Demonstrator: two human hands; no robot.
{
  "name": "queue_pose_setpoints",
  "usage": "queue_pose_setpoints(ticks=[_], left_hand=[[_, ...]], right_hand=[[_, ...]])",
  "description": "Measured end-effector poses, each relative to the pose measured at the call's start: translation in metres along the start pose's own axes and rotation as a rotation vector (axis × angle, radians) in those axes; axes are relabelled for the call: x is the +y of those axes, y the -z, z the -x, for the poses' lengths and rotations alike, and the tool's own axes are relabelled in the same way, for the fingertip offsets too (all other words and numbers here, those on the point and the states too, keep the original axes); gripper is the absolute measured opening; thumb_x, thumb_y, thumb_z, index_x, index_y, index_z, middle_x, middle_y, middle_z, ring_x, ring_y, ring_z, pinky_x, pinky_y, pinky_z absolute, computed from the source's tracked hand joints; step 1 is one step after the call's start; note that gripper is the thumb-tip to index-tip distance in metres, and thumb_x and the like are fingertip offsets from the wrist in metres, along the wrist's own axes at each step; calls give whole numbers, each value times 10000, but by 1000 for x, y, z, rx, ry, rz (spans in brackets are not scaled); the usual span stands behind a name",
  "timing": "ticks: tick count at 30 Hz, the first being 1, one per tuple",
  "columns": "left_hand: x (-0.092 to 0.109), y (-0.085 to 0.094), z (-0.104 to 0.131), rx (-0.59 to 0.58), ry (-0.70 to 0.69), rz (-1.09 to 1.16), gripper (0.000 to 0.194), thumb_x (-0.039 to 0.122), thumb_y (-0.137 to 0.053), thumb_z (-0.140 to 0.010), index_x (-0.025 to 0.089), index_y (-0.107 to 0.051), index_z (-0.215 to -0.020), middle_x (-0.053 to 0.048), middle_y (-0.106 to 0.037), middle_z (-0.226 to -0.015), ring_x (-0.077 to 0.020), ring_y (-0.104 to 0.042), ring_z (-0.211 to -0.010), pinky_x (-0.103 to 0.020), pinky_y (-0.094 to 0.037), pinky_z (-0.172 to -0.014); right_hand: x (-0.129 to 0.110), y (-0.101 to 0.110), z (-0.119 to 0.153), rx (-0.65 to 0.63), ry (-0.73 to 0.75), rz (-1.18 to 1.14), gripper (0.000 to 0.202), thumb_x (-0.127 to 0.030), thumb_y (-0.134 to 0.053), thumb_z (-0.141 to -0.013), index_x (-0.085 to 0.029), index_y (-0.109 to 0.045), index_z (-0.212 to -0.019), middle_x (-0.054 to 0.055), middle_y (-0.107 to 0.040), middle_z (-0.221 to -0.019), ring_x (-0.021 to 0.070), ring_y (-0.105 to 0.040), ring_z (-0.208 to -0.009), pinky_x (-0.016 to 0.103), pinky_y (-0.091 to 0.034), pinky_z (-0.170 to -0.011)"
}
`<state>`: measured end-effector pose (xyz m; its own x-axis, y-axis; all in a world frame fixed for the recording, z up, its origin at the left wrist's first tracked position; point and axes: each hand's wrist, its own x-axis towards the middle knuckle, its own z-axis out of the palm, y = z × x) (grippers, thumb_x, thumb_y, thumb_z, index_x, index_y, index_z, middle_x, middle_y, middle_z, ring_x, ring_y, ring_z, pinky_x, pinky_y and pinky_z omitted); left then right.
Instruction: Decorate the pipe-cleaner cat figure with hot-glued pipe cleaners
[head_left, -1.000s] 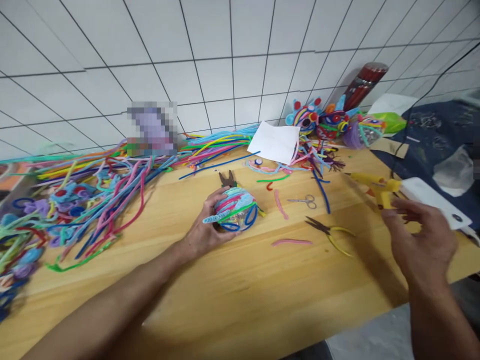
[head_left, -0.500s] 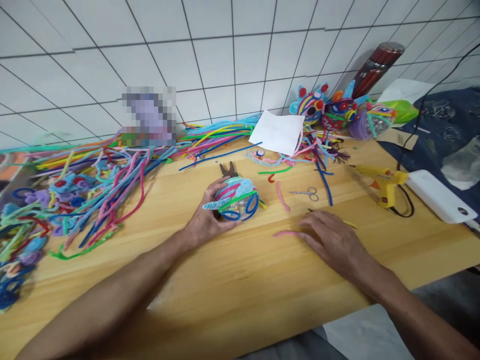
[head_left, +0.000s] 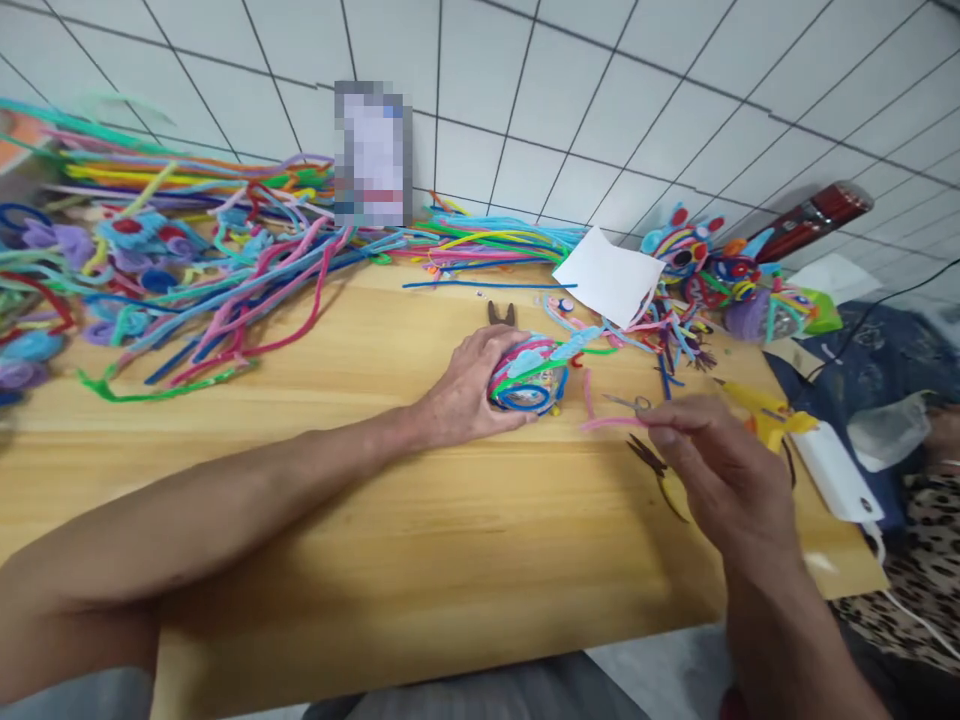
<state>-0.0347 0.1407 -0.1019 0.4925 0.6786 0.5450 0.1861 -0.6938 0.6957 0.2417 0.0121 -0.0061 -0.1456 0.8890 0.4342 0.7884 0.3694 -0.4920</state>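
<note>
My left hand (head_left: pixel 480 385) is wrapped round a ball-shaped craft (head_left: pixel 529 380) covered in blue, pink and green pipe cleaners, near the middle of the table. Dark plier jaws (head_left: pixel 502 313) show just behind it. Between the thumb and fingertips of my right hand (head_left: pixel 724 465) is one end of a pink pipe cleaner (head_left: pixel 616 422), which points left. Another pink piece (head_left: pixel 589 392) lies beside it. Small scissors (head_left: pixel 626 402) are partly hidden behind my right fingers, and open pliers with yellow handles (head_left: pixel 649 456) lie below that hand.
Piled pipe cleaners (head_left: pixel 247 270) spread over the left and back. White paper (head_left: pixel 609 275), decorated crafts (head_left: pixel 679 250) and a red flask (head_left: pixel 814 220) stand at the back right. A yellow glue gun (head_left: pixel 769 425) and a white device (head_left: pixel 836 470) are on the right; a person's patterned clothing (head_left: pixel 915 570) shows beyond.
My right hand has lifted the pink pipe cleaner off the table, uncovering the yellow-handled pliers. The craft has turned in my left hand, its light blue spike now pointing right. The view has shifted and tilted.
</note>
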Motion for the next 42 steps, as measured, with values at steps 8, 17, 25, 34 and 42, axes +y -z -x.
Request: queue_pose_setpoints(ticks=[8, 17, 25, 34, 42], left_hand=[[-2, -4, 0, 12, -40, 60, 884, 451, -902, -809, 249, -456, -1546, -168, -568, -1503, -380, -521, -1478, -580, -495, -1226], [-3, -5, 1, 18, -47, 62, 877, 501, -866, -848, 244, -426, -1561, -190, -569, -1516, -397, -498, -1506, -613, -493, -1222], [-2, -4, 2, -8, -24, 95, 921, 524, -882, -825, 269, -420, -1580, -189, -544, -1548, -409, -468, -1533, -633, -469, -1238], [0, 8, 6, -57, -18, 169, 704, 509, -654, -999, 266, -414, -1615, -189, -508, -1618, -406, -402, -1591, -654, -403, -1289], [-1, 10, 7, -100, 23, 193, 577, 524, -440, -1113, 300, -405, -1643, -147, -472, -1659, -337, -350, -1638, -614, -337, -1349]], right_hand=[[-30, -36, -59, 98, 208, 149, 68, -265, -690, -1046, -269, -697, -978, 4, -735, -911, 189, -686, -817, 338, -554, -793], [-24, -52, -62, 150, 287, 234, 62, -227, -678, -1053, -271, -684, -1009, 11, -762, -925, 194, -711, -817, 354, -571, -768], [-19, -58, -57, 166, 327, 309, 43, -244, -670, -1061, -268, -676, -1026, 25, -772, -920, 213, -745, -866, 378, -585, -768], [-16, -61, -53, 193, 380, 348, 80, -212, -690, -1035, -284, -673, -1066, 28, -784, -927, 223, -756, -868, 376, -590, -790], [-14, -62, -52, 186, 372, 318, 78, -210, -692, -1037, -285, -680, -1049, 23, -781, -919, 220, -745, -872, 373, -575, -771]])
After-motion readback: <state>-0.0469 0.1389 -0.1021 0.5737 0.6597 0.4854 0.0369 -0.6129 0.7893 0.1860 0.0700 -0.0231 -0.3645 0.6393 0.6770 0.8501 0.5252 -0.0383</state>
